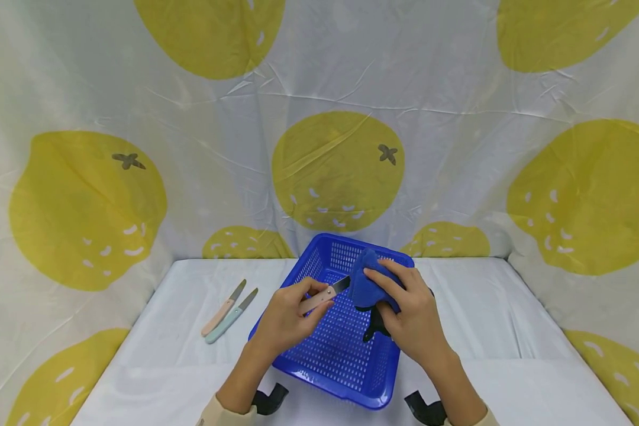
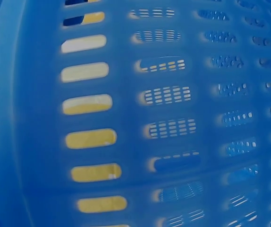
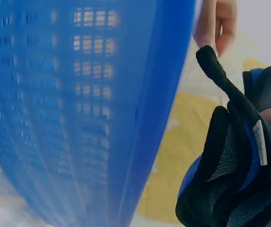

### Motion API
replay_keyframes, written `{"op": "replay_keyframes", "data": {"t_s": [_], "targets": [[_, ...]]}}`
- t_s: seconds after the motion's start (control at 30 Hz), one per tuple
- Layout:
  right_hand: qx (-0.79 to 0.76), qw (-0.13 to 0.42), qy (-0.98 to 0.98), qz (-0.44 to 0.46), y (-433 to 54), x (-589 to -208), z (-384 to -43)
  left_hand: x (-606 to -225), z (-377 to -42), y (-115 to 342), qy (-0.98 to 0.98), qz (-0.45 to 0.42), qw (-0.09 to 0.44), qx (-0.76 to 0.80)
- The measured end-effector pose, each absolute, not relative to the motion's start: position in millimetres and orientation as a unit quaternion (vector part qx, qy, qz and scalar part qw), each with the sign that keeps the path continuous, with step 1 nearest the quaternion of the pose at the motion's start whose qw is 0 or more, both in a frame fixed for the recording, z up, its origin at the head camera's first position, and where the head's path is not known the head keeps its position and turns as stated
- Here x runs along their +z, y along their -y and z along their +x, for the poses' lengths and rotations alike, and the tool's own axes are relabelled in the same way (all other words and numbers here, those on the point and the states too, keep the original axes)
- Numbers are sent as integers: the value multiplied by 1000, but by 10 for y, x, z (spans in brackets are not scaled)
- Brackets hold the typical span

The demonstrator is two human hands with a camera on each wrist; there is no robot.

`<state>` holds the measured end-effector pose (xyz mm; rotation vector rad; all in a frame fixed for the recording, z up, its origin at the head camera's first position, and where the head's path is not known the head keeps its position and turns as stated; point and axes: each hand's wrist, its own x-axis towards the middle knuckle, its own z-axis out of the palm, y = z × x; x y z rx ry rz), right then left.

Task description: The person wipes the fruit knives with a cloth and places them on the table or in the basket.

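Note:
In the head view my left hand (image 1: 291, 313) holds a knife by its pale pink handle (image 1: 316, 300), with fingers and thumb pinching it. The blade (image 1: 342, 284) points right, and its far end is hidden in a folded blue cloth (image 1: 371, 287). My right hand (image 1: 412, 310) grips that cloth around the blade. The right wrist view shows the cloth's dark side (image 3: 225, 175), with black edging and a white label (image 3: 259, 143); part of the left hand (image 3: 216, 23) appears at the top. Both hands are above a blue perforated basket (image 1: 325, 370).
Left of the basket, a pink-handled knife (image 1: 225, 307) and a mint-handled knife (image 1: 231, 316) lie side by side on the white-covered table (image 1: 160, 331). A lemon-print cloth (image 1: 447, 177) hangs behind. The basket's slotted wall (image 2: 121, 113) fills the left wrist view.

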<state>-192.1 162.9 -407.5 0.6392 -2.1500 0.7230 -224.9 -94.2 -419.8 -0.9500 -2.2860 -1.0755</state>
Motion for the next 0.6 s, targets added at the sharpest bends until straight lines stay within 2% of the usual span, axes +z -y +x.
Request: {"op": "replay_keyframes", "data": {"t_s": [0.33, 0.6], "targets": [[263, 350, 841, 317, -1389, -4095, -1840, -4210, -2268, 951, 825, -353, 232, -376], [247, 341, 848, 322, -1339, -4152, -1840, -4198, -2263, 958, 821, -361, 230, -379]]}}
